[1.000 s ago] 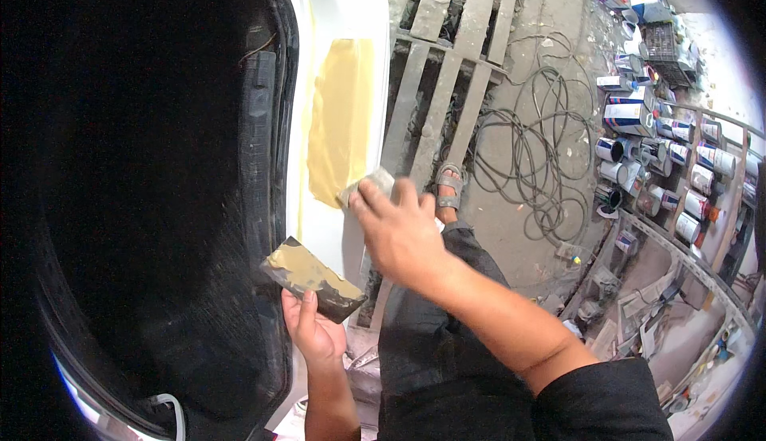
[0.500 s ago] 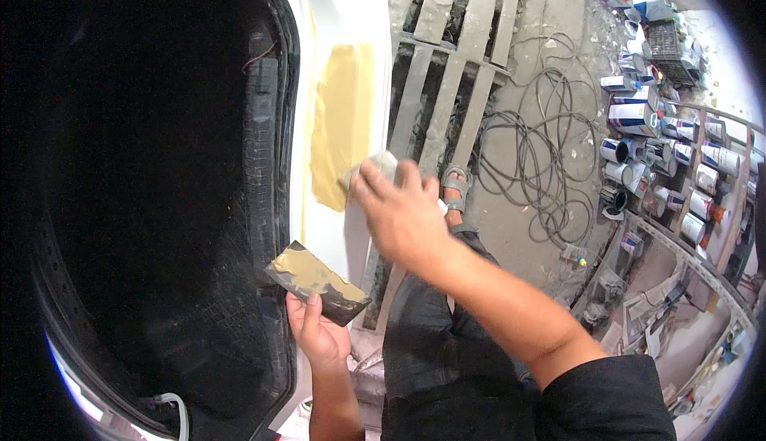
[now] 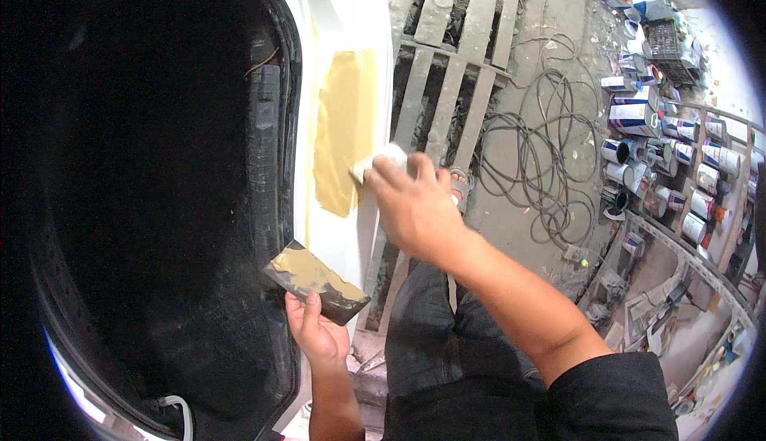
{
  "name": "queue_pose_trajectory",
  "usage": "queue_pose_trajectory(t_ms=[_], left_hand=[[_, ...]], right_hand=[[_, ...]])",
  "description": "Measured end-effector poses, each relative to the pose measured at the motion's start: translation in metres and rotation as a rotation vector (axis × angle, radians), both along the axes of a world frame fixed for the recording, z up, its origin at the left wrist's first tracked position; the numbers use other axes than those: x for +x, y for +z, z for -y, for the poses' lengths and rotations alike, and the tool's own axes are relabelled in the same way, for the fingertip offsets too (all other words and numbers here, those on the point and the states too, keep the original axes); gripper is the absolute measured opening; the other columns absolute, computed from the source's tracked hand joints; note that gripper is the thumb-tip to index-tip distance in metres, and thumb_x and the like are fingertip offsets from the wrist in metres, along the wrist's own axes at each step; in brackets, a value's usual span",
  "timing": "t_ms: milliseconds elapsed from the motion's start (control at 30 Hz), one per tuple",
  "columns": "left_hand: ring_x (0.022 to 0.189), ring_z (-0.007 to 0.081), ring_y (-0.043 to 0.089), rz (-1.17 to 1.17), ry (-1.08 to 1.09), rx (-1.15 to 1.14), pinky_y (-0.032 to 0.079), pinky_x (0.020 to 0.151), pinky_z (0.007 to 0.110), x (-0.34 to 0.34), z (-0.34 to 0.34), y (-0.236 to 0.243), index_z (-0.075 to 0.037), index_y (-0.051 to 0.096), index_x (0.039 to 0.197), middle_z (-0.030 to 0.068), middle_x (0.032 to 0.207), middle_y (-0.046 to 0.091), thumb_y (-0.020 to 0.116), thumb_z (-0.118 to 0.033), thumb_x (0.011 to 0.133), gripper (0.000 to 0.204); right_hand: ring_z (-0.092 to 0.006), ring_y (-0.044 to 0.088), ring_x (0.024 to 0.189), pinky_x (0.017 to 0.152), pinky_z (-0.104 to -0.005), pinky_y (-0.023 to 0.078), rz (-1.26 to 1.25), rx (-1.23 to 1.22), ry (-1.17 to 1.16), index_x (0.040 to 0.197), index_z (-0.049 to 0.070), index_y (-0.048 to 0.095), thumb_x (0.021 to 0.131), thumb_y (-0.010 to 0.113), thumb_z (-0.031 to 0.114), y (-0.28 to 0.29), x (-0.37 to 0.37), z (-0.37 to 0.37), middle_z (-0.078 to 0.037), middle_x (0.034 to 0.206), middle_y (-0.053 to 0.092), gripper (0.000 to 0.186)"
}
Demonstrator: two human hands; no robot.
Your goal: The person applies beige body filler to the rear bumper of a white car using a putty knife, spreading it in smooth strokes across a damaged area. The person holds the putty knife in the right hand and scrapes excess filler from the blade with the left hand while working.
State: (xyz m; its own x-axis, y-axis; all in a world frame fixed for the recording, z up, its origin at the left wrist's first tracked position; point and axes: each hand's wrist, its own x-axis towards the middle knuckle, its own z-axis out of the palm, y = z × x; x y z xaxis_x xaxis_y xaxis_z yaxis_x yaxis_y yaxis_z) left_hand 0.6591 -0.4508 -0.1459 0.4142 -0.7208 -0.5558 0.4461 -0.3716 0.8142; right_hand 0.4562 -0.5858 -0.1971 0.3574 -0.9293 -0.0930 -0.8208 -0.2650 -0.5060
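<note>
Black, one plate (image 3: 341, 304) smeared with yellow paste is tilted left of bottom centre, its near edge pinched by the left hand (image 3: 321, 334), thumb on top. Above it, I see one yellow patch (image 3: 343, 134) on the white panel (image 3: 355, 14). At its lower right edge, the right hand (image 3: 416, 208) bends its fingers around one pale spreader (image 3: 391, 154). Rightward, one slatted pallet (image 3: 475, 22) and one tangled hose lie at upper centre.

Left hand (image 3: 325, 340) sat low, palm up, thumb (image 3: 312, 307) laid over in a pinch; left forearm (image 3: 333, 401) rose nearly straight from below. Right hand (image 3: 420, 211) reached farther out, back uppermost, fingers (image 3: 389, 171) bent and gripping; right forearm (image 3: 519, 291) slanted in from the right.
</note>
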Motion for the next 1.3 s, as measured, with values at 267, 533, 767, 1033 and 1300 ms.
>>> queue_pose_trajectory(t_ms=[267, 533, 767, 1033, 1300], left_hand=[[0.127, 0.027, 0.058, -0.031, -0.032, -0.015, 0.044, 0.113, 0.044, -0.007, 0.009, 0.008, 0.0, 0.047, 0.143, 0.0148, 0.138, 0.059, 0.055, -0.005, 0.101, 0.044], [0.126, 0.0279, 0.059, -0.008, -0.029, 0.022, 0.045, 0.112, 0.045, -0.01, 0.01, 0.011, 0.0, 0.046, 0.145, 0.015, 0.138, 0.059, 0.056, -0.003, 0.1, 0.046], [0.124, 0.0268, 0.059, -0.018, 0.031, -0.005, 0.042, 0.114, 0.044, -0.011, 0.009, 0.009, 0.002, 0.05, 0.135, 0.0168, 0.135, 0.06, 0.058, 0.0, 0.096, 0.04], [0.124, 0.0261, 0.059, -0.068, 0.044, -0.007, 0.042, 0.114, 0.044, -0.011, 0.012, 0.01, 0.002, 0.051, 0.135, 0.0159, 0.135, 0.061, 0.059, 0.0, 0.098, 0.038], [0.123, 0.0262, 0.06, -0.035, 0.051, -0.003, 0.044, 0.113, 0.043, -0.014, 0.012, 0.009, 0.002, 0.052, 0.133, 0.0167, 0.133, 0.062, 0.059, 0.0, 0.098, 0.036]], right_hand=[[-0.042, 0.049, 0.125, 0.093, -0.0555, 0.043, 0.073, 0.149, 0.069, 0.139, 0.013, 0.06, 0.079, 0.071, 0.015, 0.015, 0.001, -0.063, -0.007, 0.149, 0.054, 0.061], [-0.0463, 0.051, 0.129, 0.102, -0.0622, 0.044, -0.029, -0.001, -0.065, 0.145, 0.017, 0.056, 0.097, 0.058, 0.017, 0.003, -0.047, 0.097, -0.003, 0.151, 0.054, 0.048], [-0.0418, 0.052, 0.13, 0.1, -0.059, 0.047, -0.08, -0.043, 0.042, 0.147, 0.02, 0.056, 0.097, 0.057, 0.02, -0.009, -0.03, 0.144, -0.003, 0.151, 0.054, 0.05], [-0.0424, 0.05, 0.127, 0.095, -0.0573, 0.046, -0.073, 0.035, 0.136, 0.141, 0.017, 0.058, 0.086, 0.062, 0.012, 0.026, -0.022, 0.055, -0.006, 0.146, 0.055, 0.055], [-0.0388, 0.05, 0.127, 0.094, -0.0546, 0.045, -0.205, -0.141, 0.076, 0.14, 0.016, 0.06, 0.089, 0.062, 0.015, 0.006, -0.026, 0.137, -0.005, 0.144, 0.057, 0.051]])
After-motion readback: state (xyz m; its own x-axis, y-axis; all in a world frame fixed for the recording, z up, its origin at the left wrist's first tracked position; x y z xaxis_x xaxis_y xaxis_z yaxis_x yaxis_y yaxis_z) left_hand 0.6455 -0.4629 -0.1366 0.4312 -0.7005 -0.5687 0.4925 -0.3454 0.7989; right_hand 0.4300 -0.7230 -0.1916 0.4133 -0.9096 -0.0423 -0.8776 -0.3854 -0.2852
